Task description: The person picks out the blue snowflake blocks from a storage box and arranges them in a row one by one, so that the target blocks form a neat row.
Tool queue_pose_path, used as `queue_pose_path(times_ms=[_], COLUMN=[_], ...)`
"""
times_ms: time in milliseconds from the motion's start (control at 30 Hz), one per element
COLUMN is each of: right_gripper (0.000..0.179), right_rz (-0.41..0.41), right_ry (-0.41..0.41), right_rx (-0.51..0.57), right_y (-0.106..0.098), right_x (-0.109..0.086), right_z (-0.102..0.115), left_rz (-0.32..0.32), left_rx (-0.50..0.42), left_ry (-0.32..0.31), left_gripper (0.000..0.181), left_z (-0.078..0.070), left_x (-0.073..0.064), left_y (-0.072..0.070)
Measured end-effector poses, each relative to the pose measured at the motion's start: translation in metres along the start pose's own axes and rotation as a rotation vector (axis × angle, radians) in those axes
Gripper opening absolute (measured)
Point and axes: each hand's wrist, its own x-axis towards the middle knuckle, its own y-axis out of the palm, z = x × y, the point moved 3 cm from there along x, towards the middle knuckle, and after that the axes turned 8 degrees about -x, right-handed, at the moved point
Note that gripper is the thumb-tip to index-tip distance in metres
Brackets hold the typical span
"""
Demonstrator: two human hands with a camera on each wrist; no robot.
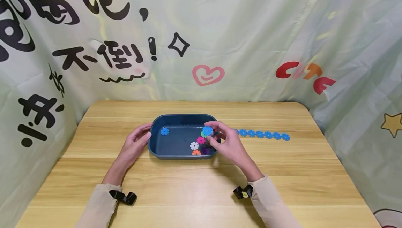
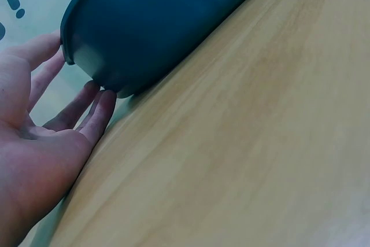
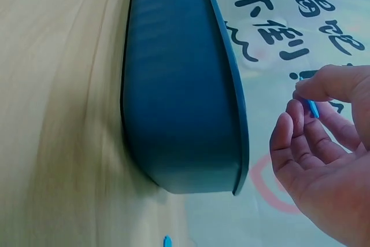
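My right hand (image 1: 230, 142) pinches a blue snowflake-shaped disc (image 1: 207, 130) between thumb and fingers, above the right end of a dark blue tray (image 1: 176, 157). In the right wrist view that disc (image 3: 313, 109) shows edge-on. Against the tray's left end rests my left hand (image 1: 135, 146), its fingers touching the outer wall and rim. Inside the tray lie another blue disc (image 1: 164, 131) at the left, and pink (image 1: 201, 140), white (image 1: 194, 145) and orange discs (image 1: 196, 152) at the right. Green and purple ones are partly hidden there.
A row of several blue discs (image 1: 259, 134) stretches over the wooden table (image 1: 188, 193) to the right of the tray, its left end behind my right hand. A printed cloth (image 1: 251, 39) hangs behind and beside the table. Both wrists wear small black cameras (image 1: 123, 197).
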Motion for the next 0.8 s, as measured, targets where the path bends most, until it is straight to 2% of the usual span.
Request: queue_pose_path(times_ms=[367, 800], right_gripper=[0.04, 0.038], right_rz=[-0.051, -0.086], right_ry=[-0.005, 0.022], right_rx=[-0.004, -0.095], right_y=[-0.013, -0.03], right_x=[-0.004, -0.001], right_z=[-0.009, -0.022], left_rz=[0.001, 0.008], left_rx=[0.0, -0.003], left_ry=[0.009, 0.01], left_gripper=[0.048, 0.048], left_z=[0.0, 0.0], left_x=[0.001, 0.001], left_y=[0.0, -0.001])
